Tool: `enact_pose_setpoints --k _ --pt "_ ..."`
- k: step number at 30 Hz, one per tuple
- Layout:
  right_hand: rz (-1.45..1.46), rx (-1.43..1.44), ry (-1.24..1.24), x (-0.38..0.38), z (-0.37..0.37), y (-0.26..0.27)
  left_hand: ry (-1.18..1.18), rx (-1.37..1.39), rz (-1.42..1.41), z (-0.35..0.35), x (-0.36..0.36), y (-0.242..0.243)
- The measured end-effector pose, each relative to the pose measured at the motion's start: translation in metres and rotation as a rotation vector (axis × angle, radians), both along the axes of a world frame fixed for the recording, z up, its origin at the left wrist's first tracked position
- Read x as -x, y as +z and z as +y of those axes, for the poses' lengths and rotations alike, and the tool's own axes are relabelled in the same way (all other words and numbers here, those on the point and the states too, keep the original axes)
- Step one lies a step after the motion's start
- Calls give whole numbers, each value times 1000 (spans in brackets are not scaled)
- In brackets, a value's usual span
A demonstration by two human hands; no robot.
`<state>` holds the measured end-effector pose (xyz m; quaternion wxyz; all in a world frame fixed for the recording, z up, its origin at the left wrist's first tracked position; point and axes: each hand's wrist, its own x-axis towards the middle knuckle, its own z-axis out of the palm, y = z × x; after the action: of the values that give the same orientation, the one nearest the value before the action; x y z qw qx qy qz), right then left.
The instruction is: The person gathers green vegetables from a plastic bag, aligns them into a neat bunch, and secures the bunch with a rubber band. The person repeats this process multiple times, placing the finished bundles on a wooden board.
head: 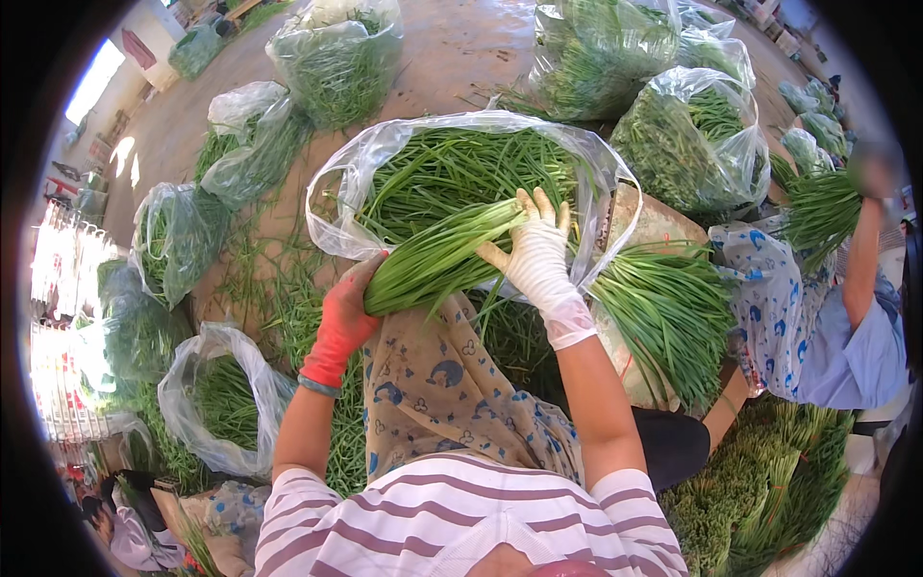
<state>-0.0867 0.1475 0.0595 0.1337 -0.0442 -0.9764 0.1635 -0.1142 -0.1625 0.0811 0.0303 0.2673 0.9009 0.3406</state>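
Observation:
My left hand [347, 299], in a red-orange glove, grips the leafy end of a bundle of green chive-like stalks [440, 249]. The bundle slants across above my lap, its pale cut ends pointing up to the right. At those ends my right hand [537, 249], in a whitish glove, touches the stalks with its fingers and thumb spread. Just beyond the bundle stands an open clear plastic bag [340, 216], full of loose green stalks [461, 169]. A patterned tan apron [411, 375] covers my lap, under the bundle.
Another bunch of stalks [663, 317] lies on a board to the right. Filled plastic bags [339, 72] stand around on the floor. A co-worker in a blue patterned apron [764, 281] sits at the right. Tied bundles [775, 490] lie at lower right.

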Motion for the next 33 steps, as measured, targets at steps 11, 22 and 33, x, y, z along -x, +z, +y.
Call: enact_pose_setpoints --k 11,22,33 --pt "420 1726 -63 -19 -13 22 -9 -177 -214 -14 14 -17" --pt "1 788 690 -109 56 126 79 -146 -236 -4 7 -10" --pt "89 282 -77 27 -41 14 -9 -38 -153 -3 7 3"
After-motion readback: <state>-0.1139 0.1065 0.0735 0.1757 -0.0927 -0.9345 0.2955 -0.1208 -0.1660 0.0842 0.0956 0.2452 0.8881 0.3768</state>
